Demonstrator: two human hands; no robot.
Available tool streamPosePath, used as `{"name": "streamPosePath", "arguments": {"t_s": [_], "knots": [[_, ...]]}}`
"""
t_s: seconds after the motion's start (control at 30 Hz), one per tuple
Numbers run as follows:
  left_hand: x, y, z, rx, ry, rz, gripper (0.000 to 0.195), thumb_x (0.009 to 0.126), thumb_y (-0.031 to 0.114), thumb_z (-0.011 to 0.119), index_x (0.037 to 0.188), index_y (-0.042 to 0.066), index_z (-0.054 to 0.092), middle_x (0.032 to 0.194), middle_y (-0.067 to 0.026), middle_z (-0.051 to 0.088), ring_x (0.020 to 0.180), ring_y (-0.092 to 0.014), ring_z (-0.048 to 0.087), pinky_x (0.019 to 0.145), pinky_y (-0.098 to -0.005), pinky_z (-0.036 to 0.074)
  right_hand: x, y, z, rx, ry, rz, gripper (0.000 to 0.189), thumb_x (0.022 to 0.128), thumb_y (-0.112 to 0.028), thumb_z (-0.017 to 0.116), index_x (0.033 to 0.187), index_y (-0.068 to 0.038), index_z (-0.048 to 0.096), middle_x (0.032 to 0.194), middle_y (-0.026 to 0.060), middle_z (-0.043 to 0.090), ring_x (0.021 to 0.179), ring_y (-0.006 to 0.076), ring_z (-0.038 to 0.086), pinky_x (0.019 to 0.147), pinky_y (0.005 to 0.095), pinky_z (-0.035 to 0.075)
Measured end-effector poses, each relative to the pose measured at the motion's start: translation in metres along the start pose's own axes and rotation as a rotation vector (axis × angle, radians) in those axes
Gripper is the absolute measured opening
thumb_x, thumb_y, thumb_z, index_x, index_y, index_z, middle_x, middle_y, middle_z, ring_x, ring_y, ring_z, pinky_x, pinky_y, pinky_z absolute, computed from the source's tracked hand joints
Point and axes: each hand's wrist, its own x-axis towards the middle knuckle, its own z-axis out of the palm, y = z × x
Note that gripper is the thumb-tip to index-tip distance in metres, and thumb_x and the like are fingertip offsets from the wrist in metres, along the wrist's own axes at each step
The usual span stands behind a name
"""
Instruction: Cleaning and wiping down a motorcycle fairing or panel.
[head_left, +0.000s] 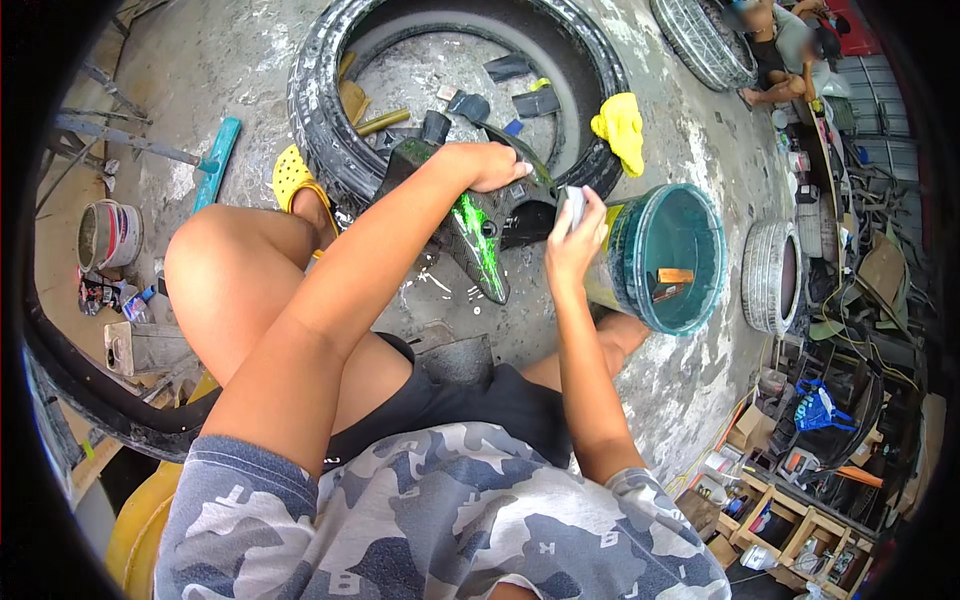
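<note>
My left hand (487, 166) grips the upper part of a dark, glossy panel (517, 196) with a carbon-fibre-like weave, possibly a vehicle fairing. Bright green reflections run along its pointed lower end. The panel leans against a large tyre (322, 127) that lies flat on the concrete, and its far side is hidden. In my right hand (577, 240) is a small grey block (574, 204), perhaps a sanding block, held beside the panel's right edge. Just right of that hand stands a teal-rimmed bucket (679, 225) of water with an orange-brown block (675, 276) inside.
A yellow cloth (621, 135) hangs over the tyre's right side. Dark scraps (536, 101) lie inside the tyre ring. Another tyre (771, 277) stands beyond the bucket. A paint pail (109, 234) and a teal bar (217, 165) are at left. Two people (787, 52) sit far right.
</note>
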Motion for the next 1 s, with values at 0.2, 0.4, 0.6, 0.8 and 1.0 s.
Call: {"name": "streamPosePath", "arguments": {"t_s": [0.2, 0.4, 0.6, 0.8, 1.0], "knots": [[0.006, -0.009, 0.009, -0.001, 0.030, 0.023, 0.062, 0.097, 0.046, 0.032, 0.094, -0.009, 0.061, 0.097, -0.0298, 0.061, 0.094, -0.043, 0.059, 0.086, -0.0458, 0.045, -0.018, -0.020, 0.007, 0.259, -0.102, 0.054, 0.040, 0.086, -0.011, 0.057, 0.121, 0.002, 0.045, 0.112, 0.0233, 0.055, 0.100, 0.0373, 0.053, 0.091, 0.0432, 0.039], [0.008, -0.008, 0.009, 0.017, 0.033, 0.036, 0.062, 0.097, 0.046, 0.032, 0.093, -0.009, 0.061, 0.094, -0.0298, 0.061, 0.091, -0.043, 0.060, 0.084, -0.0460, 0.045, -0.031, -0.044, 0.016, 0.517, -0.010, 0.022, 0.032, 0.088, -0.008, 0.051, 0.118, 0.003, 0.047, 0.110, 0.0243, 0.053, 0.097, 0.0410, 0.052, 0.087, 0.0462, 0.038], [0.008, -0.006, 0.004, -0.001, -0.009, 0.022, 0.064, 0.097, 0.048, 0.032, 0.093, -0.008, 0.062, 0.095, -0.0293, 0.062, 0.093, -0.042, 0.060, 0.084, -0.0453, 0.045, -0.018, -0.043, 0.014, 0.476, -0.015, 0.100, 0.036, 0.087, -0.007, 0.050, 0.120, 0.004, 0.044, 0.110, 0.0250, 0.051, 0.103, 0.0420, 0.049, 0.092, 0.0470, 0.038], [-0.002, 0.007, -0.006, -0.021, -0.084, -0.012, 0.056, 0.097, 0.044, 0.033, 0.106, -0.004, 0.060, 0.111, -0.0269, 0.059, 0.105, -0.040, 0.056, 0.093, -0.0443, 0.042, 0.007, -0.019, 0.017, 0.465, -0.126, 0.041, 0.036, 0.085, -0.005, 0.051, 0.120, 0.002, 0.046, 0.111, 0.0224, 0.052, 0.099, 0.0384, 0.052, 0.088, 0.0436, 0.041], [0.000, -0.001, 0.003, 0.004, -0.023, -0.030, 0.060, 0.096, 0.046, 0.033, 0.102, -0.005, 0.062, 0.105, -0.0268, 0.061, 0.101, -0.041, 0.058, 0.090, -0.0443, 0.043, -0.034, -0.043, -0.019, 0.693, -0.387, 0.074, 0.038, 0.086, -0.001, 0.051, 0.124, 0.000, 0.044, 0.115, 0.0192, 0.056, 0.106, 0.0297, 0.056, 0.093, 0.0378, 0.041]]}}
